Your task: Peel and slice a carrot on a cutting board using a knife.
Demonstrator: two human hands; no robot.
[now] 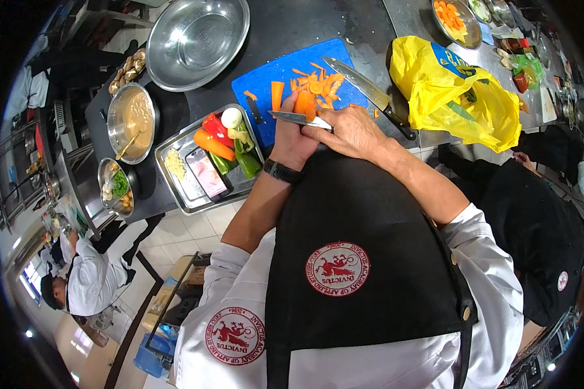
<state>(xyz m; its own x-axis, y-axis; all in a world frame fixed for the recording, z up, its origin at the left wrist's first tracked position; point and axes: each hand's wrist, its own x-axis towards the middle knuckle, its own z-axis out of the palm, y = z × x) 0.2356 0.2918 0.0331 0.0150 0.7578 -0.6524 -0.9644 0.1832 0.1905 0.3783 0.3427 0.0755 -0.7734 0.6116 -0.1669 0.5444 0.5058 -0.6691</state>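
Note:
A short peeled carrot piece (305, 104) is held in my left hand (292, 141), above the near edge of a blue cutting board (258, 73). My right hand (350, 130) grips a small knife (292, 117) whose blade points left across the near end of the carrot. Its handle is hidden in my fingers. Orange carrot trimmings (321, 85) lie heaped on the board, with a longer carrot stick (277, 95) to their left. A large chef's knife (357, 80) rests across the board's right edge, handle towards me. Further left on the board is a dark narrow blade-like item (253, 109).
At left sits a metal tray (185, 206) with peppers, a carrot, a white onion, minced bits and a phone (207, 172). Beyond are a large steel bowl (199, 44) and a bowl of brown sauce (132, 121). A yellow plastic bag (457, 97) lies right. Other people stand both sides.

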